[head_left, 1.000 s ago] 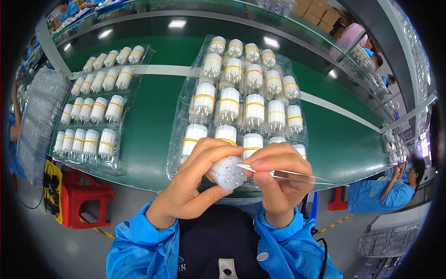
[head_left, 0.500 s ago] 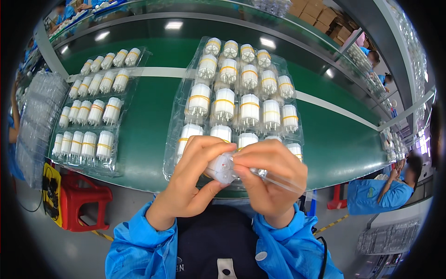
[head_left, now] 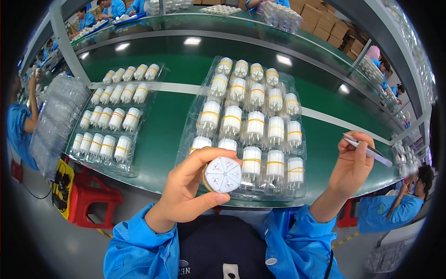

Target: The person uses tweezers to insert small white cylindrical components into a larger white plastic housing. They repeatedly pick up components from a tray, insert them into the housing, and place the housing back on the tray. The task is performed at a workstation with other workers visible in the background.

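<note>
My left hand [head_left: 183, 193] grips a white cylindrical part [head_left: 224, 176] between thumb and fingers, above the near edge of the middle tray. Its round end face is turned up and split into wedges with small pins or holes; a yellow band shows at its side. Off to the right, over the bench edge, my right hand [head_left: 350, 167] is closed round a pair of metal tweezers [head_left: 377, 154], apart from the part. The clear plastic tray [head_left: 189, 124] in front of me carries rows of similar banded white cylinders [head_left: 255, 124] with pins pointing toward me.
Another clear tray [head_left: 149, 109] with banded cylinders lies to the left on the green bench [head_left: 162, 116]. Stacked empty trays [head_left: 58, 121] stand at the far left, above a red stool [head_left: 97, 193]. A co-worker in blue [head_left: 388, 211] sits at the lower right.
My right hand has drawn away from the part, out to the right, and the tweezers now show clearly. The wedge face is now uncovered in my left hand. The whole view has shifted.
</note>
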